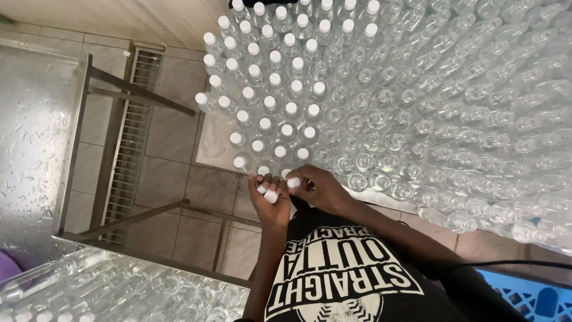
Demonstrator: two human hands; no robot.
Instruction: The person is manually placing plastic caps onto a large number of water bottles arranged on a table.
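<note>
Head view: left hand [269,200] cups white caps [271,195]; right hand [319,188] pinches one cap [293,182] at table's near edge, seat it squarely on an open bottle [356,180]

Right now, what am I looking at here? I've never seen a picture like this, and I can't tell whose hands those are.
The picture comes from a camera worn on a person's head, looking down at their own hands. Before them stands a big block of clear plastic bottles; those at the left wear white caps, the rest are open. The left hand cups a few loose white caps. The right hand pinches one cap at the near edge of the bottles. Left of them is a wet metal table on a tiled floor.
</note>
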